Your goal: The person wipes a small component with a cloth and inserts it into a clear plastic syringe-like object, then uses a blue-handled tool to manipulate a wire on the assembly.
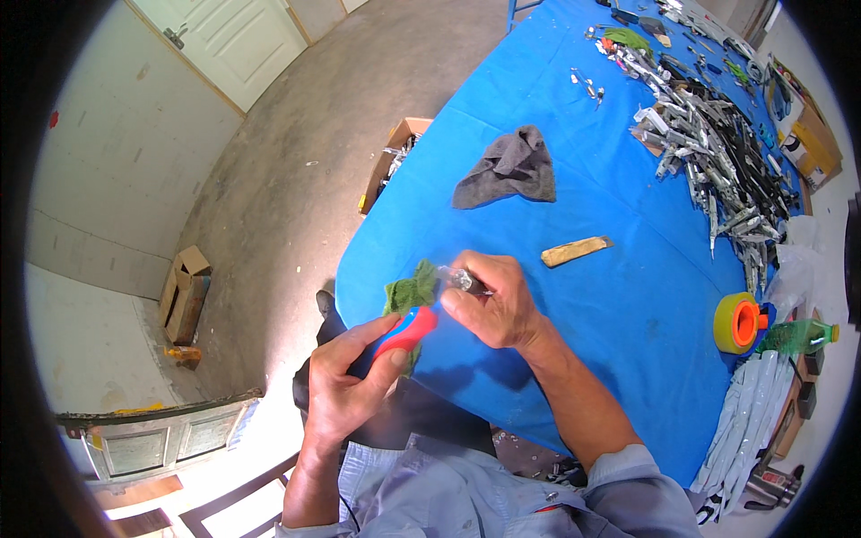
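Observation:
My left hand is closed around a red-and-blue rounded object that looks like a plastic handle; its far end and exact kind are unclear. A crumpled green cloth shows just beyond it, with a bit more below. To the right, my right hand pinches a small dark piece with a shiny, clear-looking end, blurred near its tip. Both hands are above the near left edge of the blue-covered table, close together with a narrow gap between the things they hold.
A dark grey cloth and a brown flat strip lie ahead. On the right are a heap of silver and black pieces, a yellow-and-orange tape roll and a green bottle. A cardboard box stands past the table's left edge.

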`<state>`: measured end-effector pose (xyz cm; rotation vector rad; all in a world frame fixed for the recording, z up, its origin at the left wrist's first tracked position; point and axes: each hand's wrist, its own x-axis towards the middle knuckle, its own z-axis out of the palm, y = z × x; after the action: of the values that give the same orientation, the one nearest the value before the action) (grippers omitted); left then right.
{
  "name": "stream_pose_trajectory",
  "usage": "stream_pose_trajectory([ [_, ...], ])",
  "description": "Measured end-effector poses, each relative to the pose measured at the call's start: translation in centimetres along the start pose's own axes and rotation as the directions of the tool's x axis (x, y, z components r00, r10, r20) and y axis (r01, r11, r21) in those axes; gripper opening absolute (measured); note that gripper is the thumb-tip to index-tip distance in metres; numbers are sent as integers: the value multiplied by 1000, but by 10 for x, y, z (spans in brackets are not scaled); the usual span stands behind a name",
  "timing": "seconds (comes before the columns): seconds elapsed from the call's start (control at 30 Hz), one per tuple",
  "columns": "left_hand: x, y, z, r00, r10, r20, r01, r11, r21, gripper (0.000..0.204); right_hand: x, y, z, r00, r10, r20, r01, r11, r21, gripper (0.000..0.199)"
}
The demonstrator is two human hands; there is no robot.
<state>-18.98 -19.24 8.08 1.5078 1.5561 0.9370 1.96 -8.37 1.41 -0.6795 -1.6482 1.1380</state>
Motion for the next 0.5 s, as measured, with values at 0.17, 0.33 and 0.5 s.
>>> stream_pose_trajectory([
  [0.17,-2,-7,4,991,126,-46,-122,988,96,37,1,-1,1,1000,-4,-15,4,1000,-16,16],
  [0.33,-1,-9,4,985,168,-30,-165,982,86,37,0,0,0,1000,-2,-6,2,1000,1,13],
  [0.5,-2,-4,4,999,32,-16,-32,999,34,37,0,1,0,1000,-2,1,2,1000,-5,13],
])
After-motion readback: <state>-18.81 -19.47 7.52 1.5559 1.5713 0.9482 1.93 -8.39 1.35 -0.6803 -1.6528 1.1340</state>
